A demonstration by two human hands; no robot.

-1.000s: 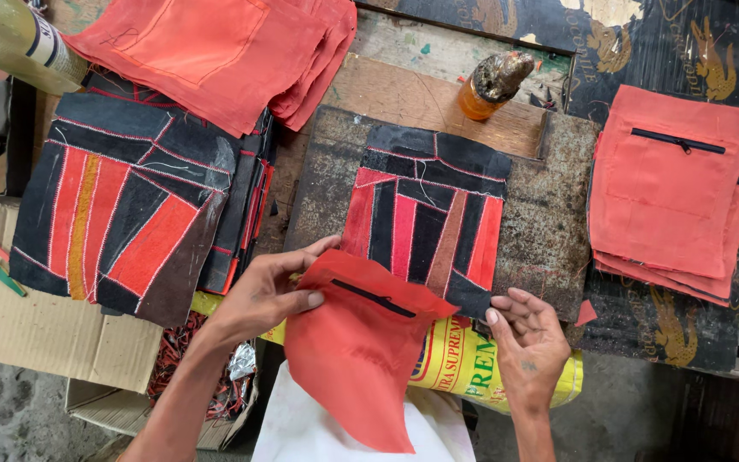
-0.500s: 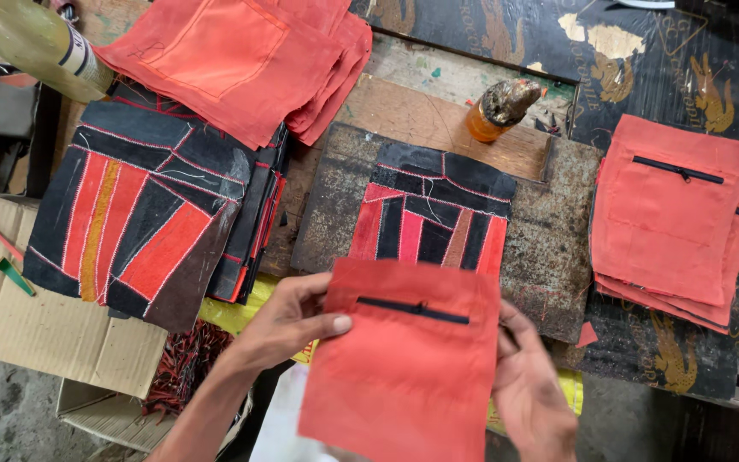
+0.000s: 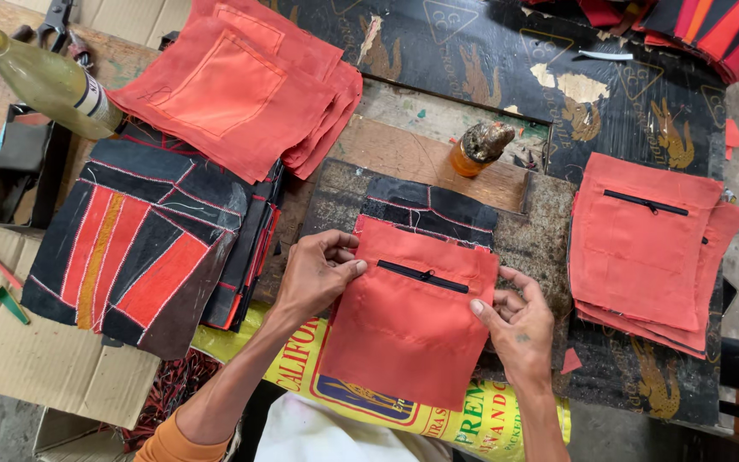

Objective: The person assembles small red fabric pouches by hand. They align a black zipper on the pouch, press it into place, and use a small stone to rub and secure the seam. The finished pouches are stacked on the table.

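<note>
On patchwork panel [image 3: 429, 210]: orange zippered fabric piece [image 3: 408, 321], left hand [image 3: 318, 274], right hand [image 3: 519, 325] fingers pinching edges.

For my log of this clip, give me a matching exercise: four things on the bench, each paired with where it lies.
Things:
1. red zippered panel
2. small amber bottle
3. stack of black-and-red patchwork pieces
4. stack of red zippered panels

Places:
A. off the right hand's side, near the bench edge
B. held at both sides by the left hand and the right hand
C. beyond the held panel, on the wooden board
D. off the left hand's side

Pairs: 1-B, 2-C, 3-D, 4-A
</note>
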